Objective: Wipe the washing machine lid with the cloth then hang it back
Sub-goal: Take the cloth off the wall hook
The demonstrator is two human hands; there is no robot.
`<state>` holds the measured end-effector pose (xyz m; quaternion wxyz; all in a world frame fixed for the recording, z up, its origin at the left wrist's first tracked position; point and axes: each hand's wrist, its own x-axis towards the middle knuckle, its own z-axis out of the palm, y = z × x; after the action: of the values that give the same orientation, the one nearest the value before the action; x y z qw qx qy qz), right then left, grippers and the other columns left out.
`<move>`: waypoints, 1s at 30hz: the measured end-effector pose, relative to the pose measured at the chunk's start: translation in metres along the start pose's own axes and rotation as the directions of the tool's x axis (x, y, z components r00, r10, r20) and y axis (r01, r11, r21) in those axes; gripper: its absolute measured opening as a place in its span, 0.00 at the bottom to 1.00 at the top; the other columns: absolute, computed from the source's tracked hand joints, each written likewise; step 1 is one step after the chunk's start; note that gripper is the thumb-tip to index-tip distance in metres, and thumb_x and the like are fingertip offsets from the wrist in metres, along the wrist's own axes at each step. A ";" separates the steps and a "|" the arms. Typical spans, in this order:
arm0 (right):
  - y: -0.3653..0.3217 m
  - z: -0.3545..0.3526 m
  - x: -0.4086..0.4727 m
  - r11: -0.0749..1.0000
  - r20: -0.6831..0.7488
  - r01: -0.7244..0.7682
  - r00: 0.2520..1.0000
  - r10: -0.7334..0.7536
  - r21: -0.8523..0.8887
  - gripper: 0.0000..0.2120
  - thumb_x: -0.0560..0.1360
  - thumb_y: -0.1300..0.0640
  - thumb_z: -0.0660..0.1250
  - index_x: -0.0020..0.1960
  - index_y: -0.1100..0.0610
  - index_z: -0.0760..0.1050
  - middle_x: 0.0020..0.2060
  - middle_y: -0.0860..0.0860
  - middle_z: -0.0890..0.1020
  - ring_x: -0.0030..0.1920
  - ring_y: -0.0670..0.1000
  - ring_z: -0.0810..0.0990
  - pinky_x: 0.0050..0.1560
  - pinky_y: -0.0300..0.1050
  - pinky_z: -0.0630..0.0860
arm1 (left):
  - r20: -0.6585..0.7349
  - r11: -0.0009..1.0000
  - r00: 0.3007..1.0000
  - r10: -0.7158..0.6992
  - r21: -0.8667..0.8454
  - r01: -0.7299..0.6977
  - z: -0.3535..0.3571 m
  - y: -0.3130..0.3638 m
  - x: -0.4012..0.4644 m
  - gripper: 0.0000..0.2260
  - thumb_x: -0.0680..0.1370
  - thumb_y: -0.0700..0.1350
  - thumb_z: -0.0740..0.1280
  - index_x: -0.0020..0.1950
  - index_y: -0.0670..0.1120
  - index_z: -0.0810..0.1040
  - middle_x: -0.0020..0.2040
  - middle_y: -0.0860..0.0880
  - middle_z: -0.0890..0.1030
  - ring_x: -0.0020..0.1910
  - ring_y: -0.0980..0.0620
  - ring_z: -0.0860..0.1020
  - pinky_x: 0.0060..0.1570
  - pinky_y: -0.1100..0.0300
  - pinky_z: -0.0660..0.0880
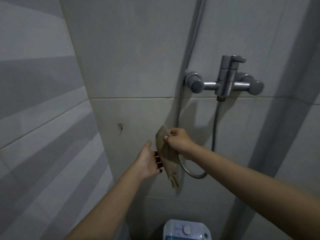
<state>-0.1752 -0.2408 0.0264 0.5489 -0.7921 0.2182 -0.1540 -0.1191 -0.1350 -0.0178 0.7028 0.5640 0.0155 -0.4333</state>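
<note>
Overhead, grey tiled wall [135, 66] backs cloth [165, 153], shower tap [225, 82].

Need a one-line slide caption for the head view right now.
Right hand pinches the top of the brown cloth against the tiled wall while the left hand touches it, washing machine below.

Both forearms are bare, no sleeves; left fingers [158, 159] wear dark nail polish.
</note>
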 end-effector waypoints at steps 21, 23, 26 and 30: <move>0.161 -0.083 -0.070 0.946 0.190 -0.224 0.965 0.182 0.232 0.20 0.76 0.53 0.66 0.65 0.60 0.69 0.53 0.50 0.78 0.50 0.46 0.78 0.36 0.29 0.75 | 0.101 0.975 0.990 0.099 -0.208 -0.077 0.063 -0.121 0.021 0.12 0.80 0.41 0.57 0.61 0.39 0.74 0.50 0.40 0.81 0.49 0.43 0.80 0.41 0.50 0.79; 0.171 -0.082 -0.071 0.937 0.288 -0.267 0.937 0.197 0.226 0.15 0.78 0.52 0.63 0.61 0.59 0.73 0.48 0.48 0.80 0.46 0.41 0.79 0.33 0.26 0.74 | 0.093 0.985 0.991 0.094 -0.151 -0.079 0.058 -0.125 0.028 0.13 0.80 0.40 0.58 0.61 0.38 0.74 0.53 0.39 0.81 0.51 0.43 0.80 0.45 0.50 0.79; 0.190 -0.069 -0.068 0.931 0.219 -0.278 0.949 0.228 0.236 0.06 0.78 0.55 0.64 0.49 0.57 0.77 0.40 0.50 0.81 0.34 0.40 0.80 0.30 0.30 0.74 | 0.012 0.991 0.994 0.112 -0.074 -0.111 0.048 -0.133 0.046 0.10 0.79 0.38 0.61 0.58 0.36 0.75 0.55 0.36 0.79 0.53 0.42 0.79 0.53 0.50 0.78; 0.218 -0.049 -0.060 0.888 0.164 -0.314 0.948 0.273 0.336 0.03 0.76 0.58 0.66 0.45 0.57 0.76 0.37 0.55 0.80 0.31 0.48 0.78 0.30 0.39 0.75 | -0.068 0.988 0.986 0.149 0.052 -0.146 0.033 -0.147 0.071 0.09 0.79 0.36 0.62 0.56 0.35 0.77 0.47 0.41 0.82 0.45 0.48 0.82 0.39 0.60 0.82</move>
<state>-0.2888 -0.3156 -0.1609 0.7121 -0.6441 0.2725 -0.0614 -0.1818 -0.2021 -0.1564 0.7184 0.5952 -0.0111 -0.3598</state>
